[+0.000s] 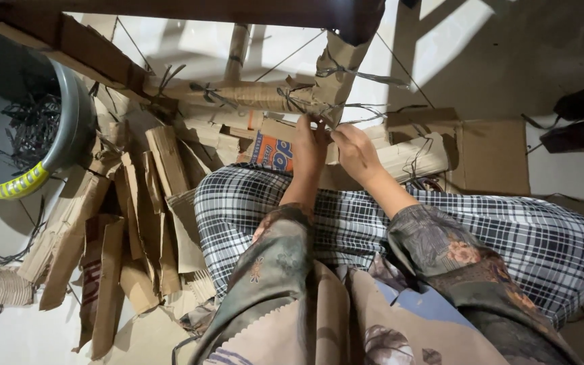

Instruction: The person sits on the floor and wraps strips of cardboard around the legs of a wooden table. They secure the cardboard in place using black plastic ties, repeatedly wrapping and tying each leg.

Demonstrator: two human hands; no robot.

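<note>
The left hand (310, 145) and the right hand (354, 150) meet at the centre of the view, just near of a rolled cardboard bundle (258, 96). Both hands are closed in a pinch on a thin dark cord (346, 107) that is wound around the bundle; the fingertips of the two hands almost touch. The bundle lies horizontally on the floor and joins an upright cardboard piece (338, 64) at its right end, where the cord crosses in several loops. Loose cord ends stick out from the ties.

A printed orange and blue carton piece (272, 152) lies flat just left of the left hand. Folded cardboard strips (150, 203) lie in a heap at left, near the person's checked cloth (441, 230). A grey basin (69, 128) with a yellow rim patch stands at far left and holds a tangle of dark cord. A flat cardboard sheet (491, 155) lies at right on the pale floor (562, 54).
</note>
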